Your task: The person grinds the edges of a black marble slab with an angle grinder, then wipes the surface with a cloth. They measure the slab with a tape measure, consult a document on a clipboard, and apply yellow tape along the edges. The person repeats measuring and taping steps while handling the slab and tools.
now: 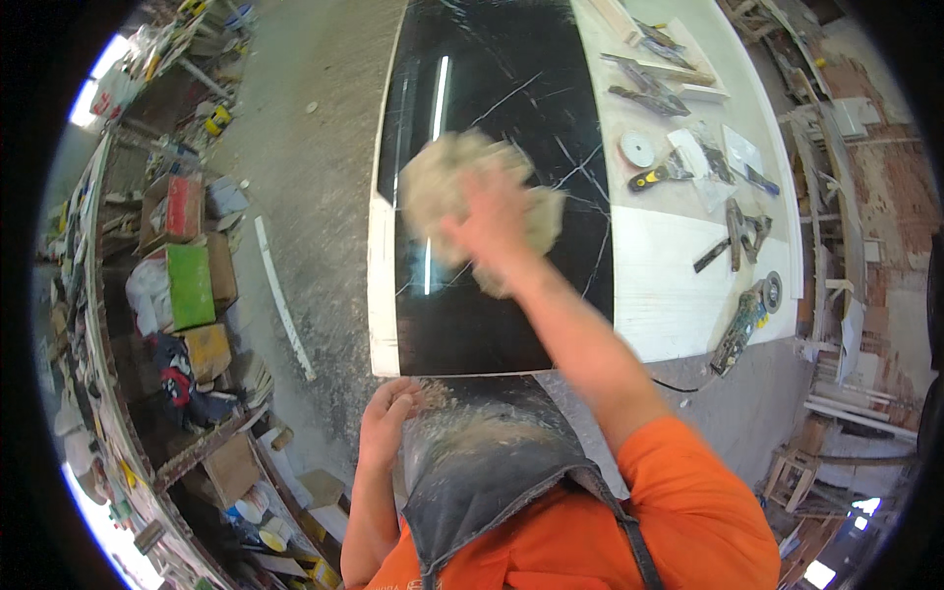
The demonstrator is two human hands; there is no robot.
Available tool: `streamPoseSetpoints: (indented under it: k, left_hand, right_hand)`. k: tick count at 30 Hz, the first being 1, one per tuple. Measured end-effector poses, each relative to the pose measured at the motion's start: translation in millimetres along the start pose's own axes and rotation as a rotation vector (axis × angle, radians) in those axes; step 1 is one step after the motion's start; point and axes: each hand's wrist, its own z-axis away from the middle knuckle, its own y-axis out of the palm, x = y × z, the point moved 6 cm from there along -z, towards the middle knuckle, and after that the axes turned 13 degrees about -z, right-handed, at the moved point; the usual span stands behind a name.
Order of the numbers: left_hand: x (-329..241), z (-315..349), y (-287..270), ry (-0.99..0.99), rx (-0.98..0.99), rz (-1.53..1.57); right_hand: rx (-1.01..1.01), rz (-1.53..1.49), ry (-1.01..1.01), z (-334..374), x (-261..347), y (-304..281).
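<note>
A bunched beige cloth (438,211) lies on a glossy black slab (487,329) with white veins. My right hand (492,221) presses down on this cloth and grips it, its fingers blurred by motion. Close to the slab's near left corner is my left hand (388,408), beside my dark, dusty apron (501,438). Its fingers are loosely bent, with nothing visible in them.
Right of the slab, a white board (659,285) carries an angle grinder (742,324), a clamp (747,236), a yellow-and-black scraper (659,175) and a white disc (636,148). Cluttered shelves (128,393) line the left side. A pale strip (280,295) lies on the floor.
</note>
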Motion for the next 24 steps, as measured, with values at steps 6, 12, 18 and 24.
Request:
streamPoseSetpoints:
  k: [6,12,18,24]
  left_hand:
    - [6.9,-3.7,-17.1,-0.040,0.036,0.051]
    - [-1.7,-6.6,-43.9,0.005,0.039,-0.055]
    - [-40.2,-16.0,-54.0,0.132,-0.051,-0.220]
    - [-83.4,-53.0,-46.5,0.481,-0.209,-0.534]
  right_hand:
    - [0.273,-0.223,-0.258,120.8,76.8,24.5]
    - [-0.073,0.021,0.133,57.8,-58.3,-48.5]
    - [-0.159,0.094,0.362,26.5,-98.5,-76.8]
    - [-0.171,0.037,0.515,158.0,-95.5,-116.9]
